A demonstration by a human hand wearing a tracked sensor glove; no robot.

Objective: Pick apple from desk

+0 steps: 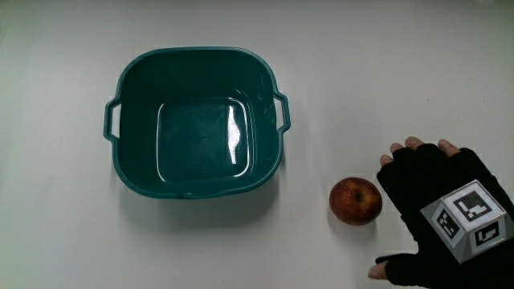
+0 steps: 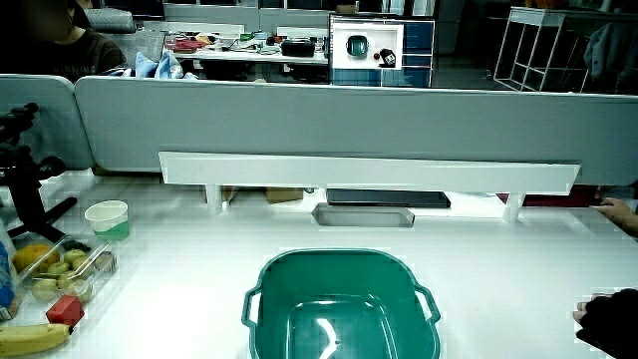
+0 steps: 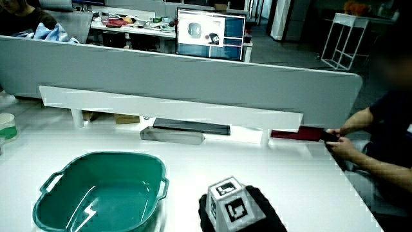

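The apple (image 1: pixel 356 201) sits on the white table (image 1: pixel 64 233), just beside the fingertips (image 1: pixel 395 150) of the hand (image 1: pixel 438 210), with a narrow strip of bare table between them. The fingers are spread and loose, holding nothing; the thumb (image 1: pixel 384 269) reaches out nearer to the person than the apple, and the other fingertips lie farther from the person than it, so the apple rests in front of the open palm. A patterned cube (image 1: pixel 469 220) rides on the back of the black glove, and shows clearly in a side view (image 3: pixel 233 203).

Past the apple from the fingertips, well apart from them, stands 1 green tub (image 1: pixel 195 120) with 2 handles, empty, its glossy floor catching the light. In a side view, only the edge of the glove (image 2: pixel 610 321) shows beside the tub (image 2: pixel 341 307). Well away from the fingers, near the table's edge, stand a paper cup (image 2: pixel 108 218), a clear tray of fruit (image 2: pixel 62 268) and a banana (image 2: pixel 32 339).
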